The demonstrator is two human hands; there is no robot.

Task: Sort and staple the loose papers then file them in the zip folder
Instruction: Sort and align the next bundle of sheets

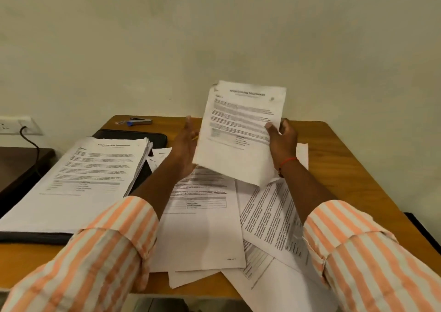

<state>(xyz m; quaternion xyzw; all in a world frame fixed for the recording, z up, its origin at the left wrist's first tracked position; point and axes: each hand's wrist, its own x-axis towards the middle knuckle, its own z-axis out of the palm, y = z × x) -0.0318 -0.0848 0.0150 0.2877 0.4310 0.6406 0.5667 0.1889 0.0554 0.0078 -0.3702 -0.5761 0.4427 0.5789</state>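
Head view looks down on both my hands above the table point(334, 158). My right hand point(282, 139) pinches a printed paper point(241, 130) at its right edge, thumb on the front and fingers behind, so that it is raised and tilted over the desk. I cannot tell whether it is one sheet or several. My left hand point(185, 149) is flat with straight fingers, its palm against the paper's left edge. Beneath them loose papers point(202, 228) lie scattered and overlapping. On the left a thick stack point(78, 180) rests on the black zip folder point(133, 136), and the stapler point(139, 121) lies just beyond the folder at the table's far edge.
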